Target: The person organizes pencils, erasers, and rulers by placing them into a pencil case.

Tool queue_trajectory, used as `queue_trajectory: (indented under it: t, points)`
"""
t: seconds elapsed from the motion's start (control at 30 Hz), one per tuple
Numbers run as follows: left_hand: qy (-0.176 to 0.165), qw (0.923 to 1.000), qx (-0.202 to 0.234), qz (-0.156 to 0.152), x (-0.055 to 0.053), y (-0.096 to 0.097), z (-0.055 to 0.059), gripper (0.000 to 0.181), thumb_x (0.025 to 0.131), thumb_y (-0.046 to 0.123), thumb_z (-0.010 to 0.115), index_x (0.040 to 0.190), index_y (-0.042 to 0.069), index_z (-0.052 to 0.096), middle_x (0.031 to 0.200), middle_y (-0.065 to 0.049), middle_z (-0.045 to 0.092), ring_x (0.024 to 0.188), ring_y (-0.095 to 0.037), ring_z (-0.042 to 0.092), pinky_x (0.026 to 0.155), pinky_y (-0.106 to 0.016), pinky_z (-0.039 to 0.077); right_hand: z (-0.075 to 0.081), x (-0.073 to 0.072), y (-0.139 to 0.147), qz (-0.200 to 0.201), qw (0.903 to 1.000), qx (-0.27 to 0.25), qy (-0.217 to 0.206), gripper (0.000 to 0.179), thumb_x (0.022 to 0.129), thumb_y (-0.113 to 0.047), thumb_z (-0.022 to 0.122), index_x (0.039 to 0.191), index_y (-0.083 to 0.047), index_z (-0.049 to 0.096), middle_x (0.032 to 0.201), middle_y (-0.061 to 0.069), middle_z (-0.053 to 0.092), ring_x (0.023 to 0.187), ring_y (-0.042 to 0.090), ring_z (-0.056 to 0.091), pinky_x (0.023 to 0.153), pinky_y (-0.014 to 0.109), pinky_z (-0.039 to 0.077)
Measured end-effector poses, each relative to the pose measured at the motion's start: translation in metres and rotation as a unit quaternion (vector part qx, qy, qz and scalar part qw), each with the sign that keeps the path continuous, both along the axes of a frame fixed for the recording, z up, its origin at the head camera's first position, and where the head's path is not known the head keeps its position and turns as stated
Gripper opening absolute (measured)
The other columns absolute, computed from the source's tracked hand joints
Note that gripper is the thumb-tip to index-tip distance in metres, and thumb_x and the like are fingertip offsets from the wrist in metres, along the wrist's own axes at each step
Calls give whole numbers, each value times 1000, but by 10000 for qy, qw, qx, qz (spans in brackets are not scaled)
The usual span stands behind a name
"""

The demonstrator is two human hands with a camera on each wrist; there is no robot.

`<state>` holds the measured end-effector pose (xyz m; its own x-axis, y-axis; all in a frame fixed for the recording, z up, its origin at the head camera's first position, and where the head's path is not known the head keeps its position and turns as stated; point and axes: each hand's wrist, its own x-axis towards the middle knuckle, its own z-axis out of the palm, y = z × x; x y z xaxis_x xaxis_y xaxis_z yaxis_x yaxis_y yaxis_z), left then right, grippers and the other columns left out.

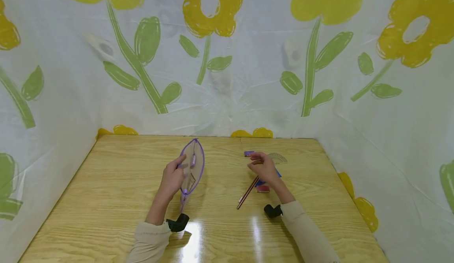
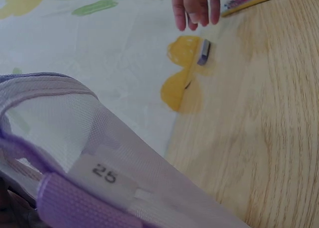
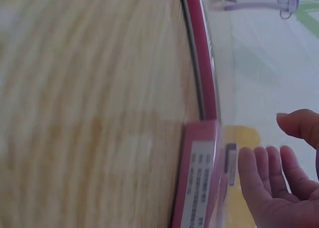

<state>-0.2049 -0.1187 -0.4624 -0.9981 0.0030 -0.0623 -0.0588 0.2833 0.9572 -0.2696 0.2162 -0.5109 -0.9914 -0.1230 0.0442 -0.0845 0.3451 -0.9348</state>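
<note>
My left hand [image 1: 173,178] grips the side of a see-through mesh pouch [image 1: 199,166] with purple edging, held upright with its mouth spread. Small items show within its outline, among them a purple-and-white piece [image 1: 193,161]. A label marked 25 [image 2: 104,174] appears on the mesh in the left wrist view. My right hand [image 1: 267,171] hovers over the items on the right, its fingers loosely bent and nothing between them. Just beyond its fingertips lies a small purple block [image 1: 249,153]. Under and beside that hand are pencils [image 1: 247,194] and a pink block [image 3: 199,175] with a printed label.
A clear protractor [image 1: 278,159] lies behind the right hand, and blue pieces [image 1: 260,183] are partly hidden beneath it. The wooden table [image 1: 124,176] is bounded at the back and sides by a white flowered curtain [image 1: 227,97].
</note>
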Motion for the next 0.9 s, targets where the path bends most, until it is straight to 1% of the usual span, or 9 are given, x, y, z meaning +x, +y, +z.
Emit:
queue_trajectory:
  t: [0.17,0.2,0.3,0.37,0.5,0.6,0.7,0.77,0.9]
  points:
    - [16,10000,90,14,3,-1,2,64,91,-2,29,155,-5,33,163,-26,28,152,-40,24,107,-47,39,-1,-8,4,41,9997,200,96,42,95,-3,68,134,7,56,130,30,58,113,41,61,81,27,60]
    - [23,10000,96,11,3,-2,2,64,91,-2,29,155,-5,33,163,-26,28,152,-40,25,109,-47,39,-2,-10,5,83,9997,210,107,44,95,-3,68,135,8,55,131,31,57,113,41,61,81,27,60]
    - [36,9999,120,-1,3,-2,1,64,92,-2,29,155,-5,33,163,-25,29,151,-40,26,108,-48,39,-4,-17,8,195,9997,140,26,49,92,-2,70,137,7,54,133,30,56,114,40,60,79,25,59]
    - [57,9999,110,9,3,-3,0,64,92,-1,29,155,-5,33,163,-24,29,152,-39,24,112,-48,37,-7,-23,10,258,9996,74,-75,53,91,-1,72,140,5,53,134,28,55,116,40,58,78,23,58]
    - [108,9999,87,29,0,-3,-2,65,91,-2,29,155,-6,33,163,-24,30,153,-38,23,114,-47,36,-10,-34,13,320,9994,1,-137,57,90,2,72,142,7,50,134,30,54,118,44,56,80,25,59]
    - [133,9999,84,34,0,-3,-4,65,90,-2,29,155,-6,34,162,-25,31,153,-38,24,112,-47,35,-11,-41,14,273,9995,159,-73,58,90,3,71,143,10,48,133,34,54,118,49,56,84,32,60]
    - [154,9998,82,32,0,-3,-4,65,90,-2,28,154,-7,33,162,-25,32,152,-39,26,110,-47,36,-11,-47,15,157,9991,384,-18,57,89,4,72,141,11,50,132,34,56,116,49,58,86,36,59]
    - [147,9999,83,36,0,-4,-3,64,90,-2,28,154,-7,33,161,-25,32,151,-40,27,110,-47,36,-9,-49,15,98,9987,505,-43,57,88,3,72,140,10,51,131,32,57,115,46,59,86,36,59]
    - [152,9998,78,75,-1,-5,-4,64,91,-2,29,154,-7,35,161,-25,33,151,-39,27,112,-46,36,-10,-55,15,33,9978,645,-136,57,87,3,73,140,8,53,128,28,57,111,39,60,81,31,58]
